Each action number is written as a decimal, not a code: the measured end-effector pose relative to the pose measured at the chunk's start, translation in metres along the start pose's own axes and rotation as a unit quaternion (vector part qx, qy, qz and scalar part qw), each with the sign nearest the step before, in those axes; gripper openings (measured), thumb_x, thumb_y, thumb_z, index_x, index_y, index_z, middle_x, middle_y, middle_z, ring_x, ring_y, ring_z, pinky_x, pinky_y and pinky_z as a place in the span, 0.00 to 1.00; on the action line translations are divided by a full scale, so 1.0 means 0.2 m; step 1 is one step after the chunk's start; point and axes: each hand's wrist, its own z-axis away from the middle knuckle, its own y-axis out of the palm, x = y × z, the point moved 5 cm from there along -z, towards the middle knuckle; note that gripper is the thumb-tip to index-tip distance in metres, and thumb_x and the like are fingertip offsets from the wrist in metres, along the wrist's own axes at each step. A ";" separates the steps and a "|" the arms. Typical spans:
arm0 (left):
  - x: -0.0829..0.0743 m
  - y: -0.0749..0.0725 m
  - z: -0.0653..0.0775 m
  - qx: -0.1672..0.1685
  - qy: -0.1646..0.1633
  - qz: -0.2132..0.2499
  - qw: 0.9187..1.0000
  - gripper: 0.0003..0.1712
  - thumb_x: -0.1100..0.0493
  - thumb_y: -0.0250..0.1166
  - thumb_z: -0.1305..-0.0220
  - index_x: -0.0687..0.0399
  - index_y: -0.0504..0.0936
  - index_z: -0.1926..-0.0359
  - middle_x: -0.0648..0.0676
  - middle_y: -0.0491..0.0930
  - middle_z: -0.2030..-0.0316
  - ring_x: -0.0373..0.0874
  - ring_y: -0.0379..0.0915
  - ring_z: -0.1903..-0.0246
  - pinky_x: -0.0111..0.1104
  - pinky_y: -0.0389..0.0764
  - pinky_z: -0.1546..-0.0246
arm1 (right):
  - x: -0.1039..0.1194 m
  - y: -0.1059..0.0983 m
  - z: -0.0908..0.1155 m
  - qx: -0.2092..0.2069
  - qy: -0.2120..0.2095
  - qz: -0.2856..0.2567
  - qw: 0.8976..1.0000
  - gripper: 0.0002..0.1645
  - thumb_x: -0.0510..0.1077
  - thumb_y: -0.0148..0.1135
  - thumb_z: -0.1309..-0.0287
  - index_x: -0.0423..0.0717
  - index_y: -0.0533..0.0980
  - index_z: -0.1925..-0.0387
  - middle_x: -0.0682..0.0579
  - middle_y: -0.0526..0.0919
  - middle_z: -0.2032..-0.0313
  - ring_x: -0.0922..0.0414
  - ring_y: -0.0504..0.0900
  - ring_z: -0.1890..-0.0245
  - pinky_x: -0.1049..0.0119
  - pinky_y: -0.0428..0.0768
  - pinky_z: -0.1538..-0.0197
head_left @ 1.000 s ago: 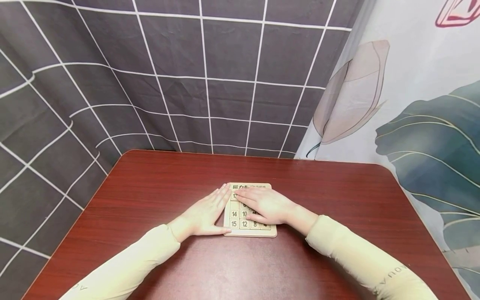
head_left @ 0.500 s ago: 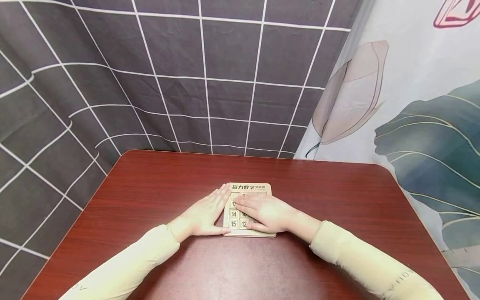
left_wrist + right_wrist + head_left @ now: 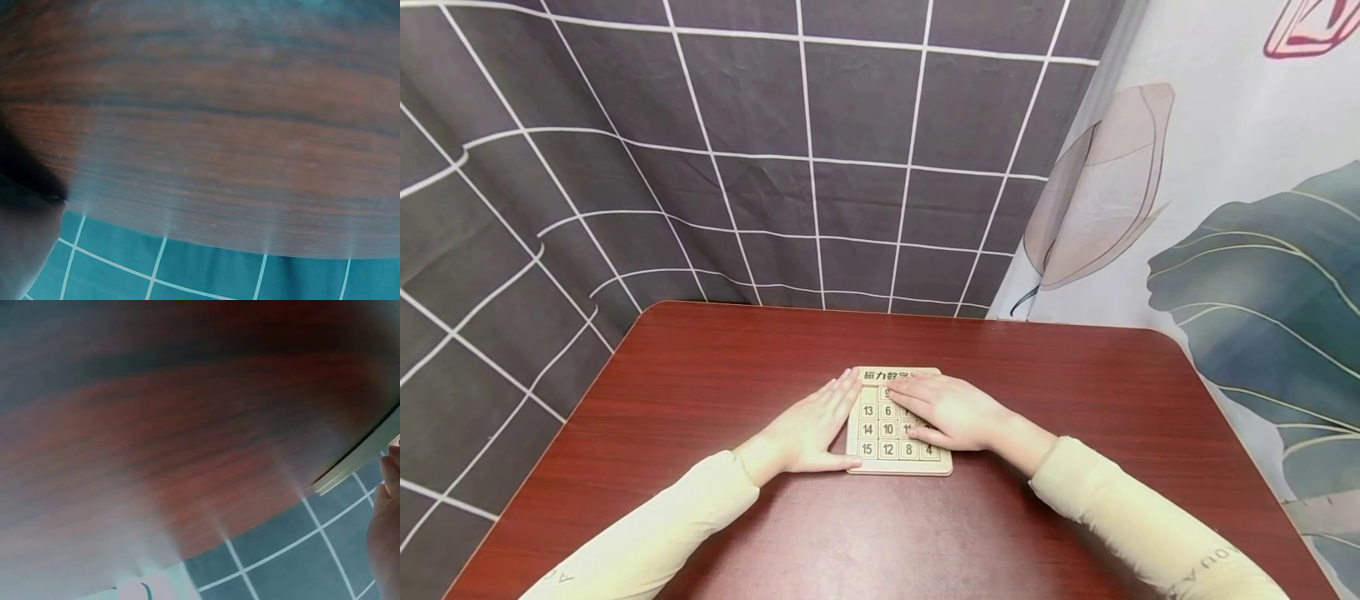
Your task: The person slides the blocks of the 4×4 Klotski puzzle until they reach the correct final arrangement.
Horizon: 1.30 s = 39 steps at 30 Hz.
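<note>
A pale number sliding puzzle (image 3: 899, 465) lies on the table, with dark characters along its top strip. Its top-left slot shows no tile; tile 13 (image 3: 868, 411) sits just below that slot. My left hand (image 3: 805, 427) rests along the puzzle's left side, fingers straight, thumb reaching the lower-left corner. Over the upper right of the puzzle lies my right hand (image 3: 958, 412); its extended fingertips touch the top rows near the 9 tile (image 3: 887, 393). Several tiles at the right are hidden under it. In the right wrist view, the puzzle's edge (image 3: 353, 464) shows beside the fingers.
The reddish-brown wooden table (image 3: 737, 350) has rounded far corners. Behind it hangs a dark curtain (image 3: 865, 100) with a white grid, and a white curtain (image 3: 1225, 133) with leaf prints hangs at the right.
Tile 13 has slid down from the top-left slot into the second row. My right hand moved down with it, then back up and right. The left hand has stayed in place.
</note>
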 end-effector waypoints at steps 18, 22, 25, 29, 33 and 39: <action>0.00 0.01 0.01 -0.001 0.001 0.001 1.000 0.65 0.28 0.63 0.33 0.75 0.51 0.19 0.72 0.48 0.17 0.63 0.47 0.16 0.49 0.60 0.17 | 0.02 0.05 -0.08 0.011 -0.005 0.029 1.000 0.39 0.62 0.58 0.25 0.43 0.70 0.24 0.47 0.75 0.25 0.50 0.74 0.24 0.55 0.71 0.21; 0.01 0.01 0.01 -0.001 0.001 -0.003 1.000 0.65 0.28 0.63 0.33 0.75 0.51 0.19 0.72 0.48 0.17 0.63 0.47 0.16 0.49 0.59 0.16 | 0.03 0.05 -0.10 0.024 0.002 0.022 0.999 0.40 0.62 0.57 0.24 0.43 0.70 0.23 0.47 0.74 0.24 0.50 0.73 0.23 0.54 0.71 0.20; 0.00 0.00 0.01 0.002 0.001 -0.005 1.000 0.64 0.29 0.62 0.33 0.75 0.51 0.19 0.72 0.47 0.17 0.63 0.46 0.16 0.48 0.58 0.16 | 0.04 0.05 -0.11 0.032 0.009 0.016 0.999 0.40 0.62 0.56 0.24 0.43 0.69 0.23 0.47 0.72 0.23 0.50 0.71 0.22 0.55 0.70 0.20; 0.00 0.00 0.01 0.002 0.003 -0.003 1.000 0.64 0.29 0.62 0.32 0.75 0.51 0.19 0.73 0.47 0.17 0.63 0.47 0.16 0.48 0.58 0.16 | 0.03 0.03 -0.07 0.030 0.012 0.011 0.999 0.40 0.61 0.57 0.24 0.43 0.68 0.22 0.47 0.72 0.23 0.50 0.71 0.22 0.54 0.70 0.20; 0.00 0.01 0.01 0.003 0.002 -0.006 1.000 0.64 0.29 0.62 0.32 0.75 0.51 0.19 0.73 0.46 0.17 0.64 0.46 0.16 0.48 0.58 0.16 | 0.01 0.01 0.00 0.011 0.016 0.009 1.000 0.39 0.60 0.59 0.25 0.42 0.69 0.23 0.47 0.73 0.23 0.50 0.72 0.23 0.53 0.71 0.21; 0.01 0.02 0.01 0.003 0.001 -0.006 1.000 0.66 0.28 0.63 0.33 0.75 0.49 0.18 0.72 0.45 0.17 0.63 0.45 0.16 0.49 0.57 0.16 | -0.02 -0.01 0.10 -0.009 0.022 0.017 1.000 0.38 0.58 0.61 0.26 0.40 0.72 0.25 0.46 0.75 0.25 0.49 0.74 0.24 0.52 0.73 0.22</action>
